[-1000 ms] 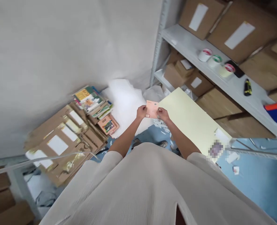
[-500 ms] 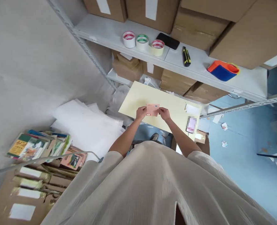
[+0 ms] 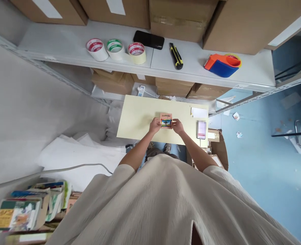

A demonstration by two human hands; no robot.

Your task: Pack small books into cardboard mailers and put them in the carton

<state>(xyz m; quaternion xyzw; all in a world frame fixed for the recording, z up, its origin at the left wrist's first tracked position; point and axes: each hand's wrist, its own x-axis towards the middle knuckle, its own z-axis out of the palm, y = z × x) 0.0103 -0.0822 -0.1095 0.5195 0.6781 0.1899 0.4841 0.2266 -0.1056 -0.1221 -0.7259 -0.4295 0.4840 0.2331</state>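
A small pink book (image 3: 166, 121) with a picture of a tree on its front cover is held over the pale yellow table (image 3: 137, 112). My left hand (image 3: 155, 125) grips its left edge, fingers closed. At the right edge, my right hand (image 3: 177, 126) holds it between thumb and fingers. The cover faces up towards me. Farther right on the table lie a phone (image 3: 201, 130) with a lit screen and some white paper (image 3: 199, 112).
The grey shelf (image 3: 71, 37) ahead carries several tape rolls (image 3: 137, 53), a black phone (image 3: 148, 39), a utility knife (image 3: 176, 56), an orange-and-blue tape dispenser (image 3: 222, 65) and cardboard boxes (image 3: 183, 20). Stacked books (image 3: 18, 214) and white sheets (image 3: 81, 156) are at left. An open carton (image 3: 222, 149) stands right.
The book has been turned over: its barcoded back showed before, and its picture cover shows now. Both hands still hold its sides. My view has swung round, levelling the table.
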